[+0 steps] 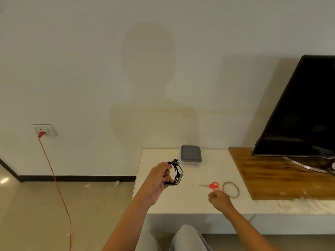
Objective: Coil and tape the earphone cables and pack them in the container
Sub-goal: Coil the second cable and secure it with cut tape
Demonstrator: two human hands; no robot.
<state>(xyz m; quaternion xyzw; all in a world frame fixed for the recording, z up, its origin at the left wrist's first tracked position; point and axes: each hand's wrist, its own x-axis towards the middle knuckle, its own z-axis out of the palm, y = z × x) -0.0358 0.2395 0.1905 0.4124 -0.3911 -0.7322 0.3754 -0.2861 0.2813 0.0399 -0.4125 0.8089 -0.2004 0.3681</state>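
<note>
1. The coiled black earphone cable (176,173) is held above the white table (190,203), gripped by the left hand's (160,180) fingers.
2. The right hand (220,199) hovers with its fingers curled and visibly holding nothing, just beside the red scissors (211,186) and tape roll (230,189).
3. The grey container (190,153) sits at the table's back edge.

Black earphone cables (176,173), red-handled scissors (211,185), grey container (190,153)

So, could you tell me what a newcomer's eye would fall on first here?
Probably the left hand, raised over the white table and gripping a coil of black earphone cable. Next come the big dark television on the wooden board at the right, and the red cord trailing from the wall socket down to the floor at the left.
</note>
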